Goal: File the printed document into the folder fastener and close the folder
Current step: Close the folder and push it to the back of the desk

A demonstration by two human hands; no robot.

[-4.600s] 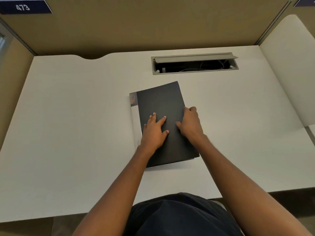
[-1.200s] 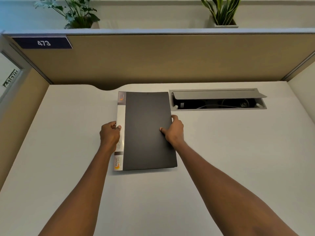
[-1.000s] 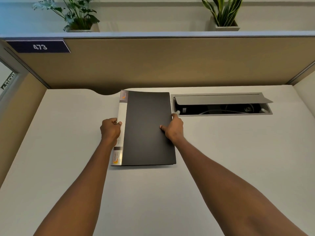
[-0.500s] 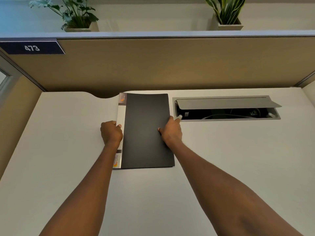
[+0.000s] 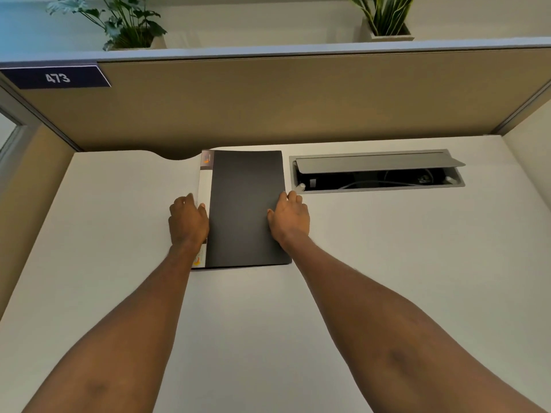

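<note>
We are at a cubicle with a pale worktop (image 5: 387, 263) walled at the back by a tan partition (image 5: 298, 99). On the partition's upper left corner sits a dark blue plate (image 5: 56, 77) reading 473, and above the ledge stand two potted plants, one to the left (image 5: 119, 22) and one to the right (image 5: 384, 16). Set into the worktop near the back is a grey cable hatch (image 5: 378, 171) with its lid tilted up; cables show in the dark slot beneath.

The folder (image 5: 246, 207) lies closed and flat on the worktop, just left of the hatch, its far edge close to the partition. Its cover is black, with a white strip along the spine on the left that carries a small orange mark at each end. We cannot see the printed document; the cover hides whatever is inside.

Our left hand (image 5: 187, 222) rests against the spine edge about midway along it, fingers curled and the thumb lying on the white strip. Our right hand (image 5: 289, 219) is at the opposite long edge, thumb on top of the black cover and fingers wrapped over the edge, so that the folder sits between the two hands. Whether the fingers reach under the folder we cannot tell. Both forearms stretch bare across the near part of the worktop.
</note>
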